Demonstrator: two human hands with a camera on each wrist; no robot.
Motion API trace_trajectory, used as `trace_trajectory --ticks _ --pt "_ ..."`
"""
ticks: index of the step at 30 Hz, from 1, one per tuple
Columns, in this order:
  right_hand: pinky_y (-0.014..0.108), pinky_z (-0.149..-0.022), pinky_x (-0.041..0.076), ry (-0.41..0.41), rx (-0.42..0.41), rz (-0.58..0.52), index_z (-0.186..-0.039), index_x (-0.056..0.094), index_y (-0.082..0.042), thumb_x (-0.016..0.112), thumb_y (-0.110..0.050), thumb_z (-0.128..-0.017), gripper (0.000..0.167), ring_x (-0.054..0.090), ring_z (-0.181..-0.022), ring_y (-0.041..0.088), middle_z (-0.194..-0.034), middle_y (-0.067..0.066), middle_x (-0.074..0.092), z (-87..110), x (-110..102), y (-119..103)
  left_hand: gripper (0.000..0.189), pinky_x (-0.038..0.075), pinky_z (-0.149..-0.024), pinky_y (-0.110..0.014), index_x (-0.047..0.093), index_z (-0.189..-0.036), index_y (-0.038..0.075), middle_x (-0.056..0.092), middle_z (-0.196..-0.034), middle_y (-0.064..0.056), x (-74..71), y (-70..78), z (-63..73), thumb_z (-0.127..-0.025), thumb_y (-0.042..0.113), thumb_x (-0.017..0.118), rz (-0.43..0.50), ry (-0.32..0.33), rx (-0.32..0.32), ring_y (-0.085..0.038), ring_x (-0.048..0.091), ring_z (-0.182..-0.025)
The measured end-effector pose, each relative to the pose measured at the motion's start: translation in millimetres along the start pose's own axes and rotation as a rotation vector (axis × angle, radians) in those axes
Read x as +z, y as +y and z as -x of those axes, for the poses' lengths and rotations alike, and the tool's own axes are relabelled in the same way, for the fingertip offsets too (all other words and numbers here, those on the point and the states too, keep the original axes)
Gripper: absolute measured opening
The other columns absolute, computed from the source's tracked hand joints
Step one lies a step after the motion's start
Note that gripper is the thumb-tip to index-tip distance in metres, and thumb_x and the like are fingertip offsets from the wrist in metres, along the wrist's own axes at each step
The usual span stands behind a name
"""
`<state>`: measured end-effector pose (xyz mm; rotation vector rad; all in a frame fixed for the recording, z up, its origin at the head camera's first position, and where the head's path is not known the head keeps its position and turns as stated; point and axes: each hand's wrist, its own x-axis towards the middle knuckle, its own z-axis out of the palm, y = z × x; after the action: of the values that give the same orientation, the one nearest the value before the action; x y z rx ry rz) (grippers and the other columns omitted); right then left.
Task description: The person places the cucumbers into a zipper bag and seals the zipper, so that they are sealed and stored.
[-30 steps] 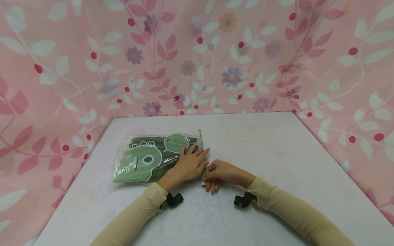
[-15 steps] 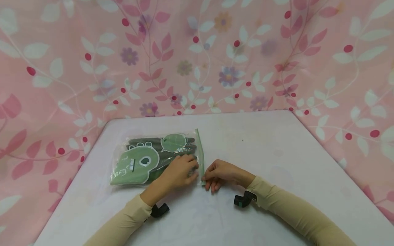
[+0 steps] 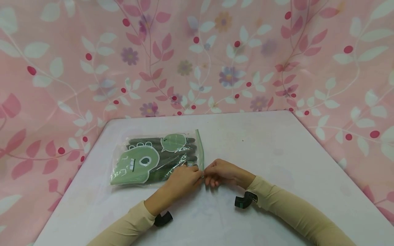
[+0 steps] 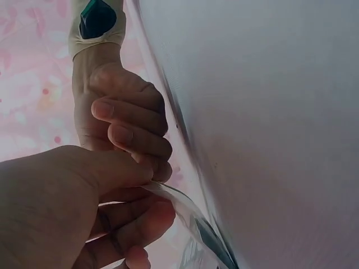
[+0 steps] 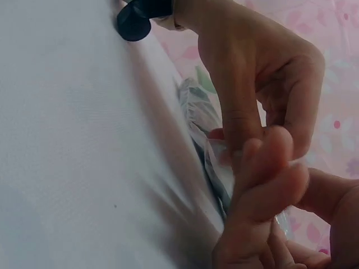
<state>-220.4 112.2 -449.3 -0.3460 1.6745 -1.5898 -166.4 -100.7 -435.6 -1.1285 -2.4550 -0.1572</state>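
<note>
A clear zip bag (image 3: 135, 167) with green cartoon prints lies flat on the white table, with dark green, strip-like folded contents inside. Its green zip edge (image 3: 200, 147) faces right. At the near end of that edge, my left hand (image 3: 184, 178) pinches the bag, its thumb and fingers on the plastic film (image 4: 188, 207) in the left wrist view. Right beside it, my right hand (image 3: 224, 171) pinches the same corner, fingers curled. The two hands' fingertips nearly meet, hiding the corner itself. In the right wrist view, bag film (image 5: 196, 106) shows behind the fingers.
The white table (image 3: 277, 164) extends to the right and in front of the hands. A pink floral curtain (image 3: 197, 58) hangs behind and around it. Each wrist carries a small black camera (image 3: 163, 218).
My left hand, spread over the bag's right part a second ago, drew back left, then came to the near zip corner and now pinches there. My right hand has stayed at that corner.
</note>
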Motion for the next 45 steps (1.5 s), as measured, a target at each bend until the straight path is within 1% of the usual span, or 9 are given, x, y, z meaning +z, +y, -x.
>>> trace_trajectory --ticks 2,5,10,13,17,21,25,30,45 --pt "0.019 -0.046 0.047 0.011 -0.015 -0.016 -0.094 0.073 0.015 0.063 -0.008 -0.096 0.026 0.06 -0.049 0.008 -0.067 0.008 0.069 -0.5 0.6 0.8 0.015 0.047 -0.057 -0.036 0.07 -0.083 0.015 0.063 -0.077 0.003 -1.0 1.2 0.0 -0.086 0.018 0.084 -0.007 0.011 0.012 -0.022 0.061 -0.061" --pt "0.019 -0.046 0.047 0.043 -0.047 -0.009 -0.09 0.074 0.012 0.063 -0.007 -0.096 0.023 0.06 -0.05 0.009 -0.067 0.009 0.069 -1.0 1.7 0.8 0.015 0.046 -0.056 -0.036 0.068 -0.081 0.014 0.061 -0.075 0.002 -2.5 2.6 0.0 -0.087 0.016 0.082 -0.01 0.019 0.028 -0.022 0.059 -0.06" --pt "0.021 -0.047 0.049 0.085 -0.074 0.027 -0.085 0.075 0.008 0.063 -0.005 -0.096 0.021 0.063 -0.052 0.011 -0.069 0.011 0.069 -4.4 0.7 1.1 0.02 0.047 -0.057 -0.035 0.065 -0.072 0.014 0.059 -0.071 0.003 -4.0 5.2 0.2 -0.086 0.013 0.08 0.005 0.019 0.024 -0.02 0.059 -0.059" --pt "0.022 -0.049 0.052 0.097 -0.074 0.034 -0.088 0.075 0.009 0.063 -0.005 -0.097 0.02 0.065 -0.054 0.013 -0.072 0.014 0.071 -6.3 -0.3 0.8 0.024 0.049 -0.058 -0.036 0.064 -0.068 0.015 0.058 -0.07 0.004 -4.2 6.0 0.6 -0.085 0.013 0.081 0.014 0.015 0.022 -0.019 0.059 -0.059" --pt "0.024 -0.052 0.056 0.122 -0.082 0.035 -0.092 0.076 0.01 0.063 -0.004 -0.096 0.02 0.069 -0.058 0.016 -0.075 0.017 0.072 -7.9 -0.5 0.2 0.024 0.049 -0.059 -0.035 0.064 -0.067 0.015 0.058 -0.071 0.004 -2.5 5.7 2.3 -0.084 0.012 0.082 0.045 0.03 0.023 -0.018 0.059 -0.06" --pt "0.028 -0.056 0.059 0.147 -0.094 0.026 -0.092 0.075 0.011 0.061 -0.003 -0.097 0.02 0.071 -0.06 0.019 -0.076 0.021 0.072 -10.7 -1.4 0.6 0.023 0.048 -0.058 -0.034 0.066 -0.066 0.016 0.058 -0.07 0.005 0.9 4.1 4.1 -0.082 0.011 0.081 0.069 0.058 0.029 -0.017 0.059 -0.059" --pt "0.029 -0.058 0.06 0.169 -0.101 0.022 -0.092 0.074 0.012 0.06 -0.001 -0.098 0.02 0.072 -0.062 0.021 -0.075 0.024 0.072 -14.6 -3.2 0.5 0.022 0.047 -0.057 -0.034 0.067 -0.065 0.016 0.058 -0.069 0.005 2.0 3.1 5.0 -0.082 0.01 0.08 0.074 0.064 0.032 -0.016 0.059 -0.06" --pt "0.028 -0.058 0.06 0.194 -0.107 0.022 -0.092 0.075 0.012 0.061 0.0 -0.098 0.02 0.072 -0.061 0.02 -0.073 0.022 0.071 -19.4 -5.5 -1.2 0.022 0.047 -0.056 -0.033 0.068 -0.065 0.017 0.057 -0.069 0.006 0.8 2.9 5.6 -0.083 0.01 0.079 0.08 0.047 0.026 -0.016 0.058 -0.059" --pt "0.031 -0.062 0.061 0.278 -0.123 0.029 -0.099 0.074 0.014 0.062 0.001 -0.098 0.018 0.07 -0.061 0.017 -0.076 0.017 0.072 -36.5 -16.6 -5.2 0.02 0.046 -0.056 -0.033 0.071 -0.067 0.017 0.054 -0.068 0.006 -2.3 3.2 6.2 -0.084 0.01 0.079 0.091 0.05 0.03 -0.014 0.056 -0.059"
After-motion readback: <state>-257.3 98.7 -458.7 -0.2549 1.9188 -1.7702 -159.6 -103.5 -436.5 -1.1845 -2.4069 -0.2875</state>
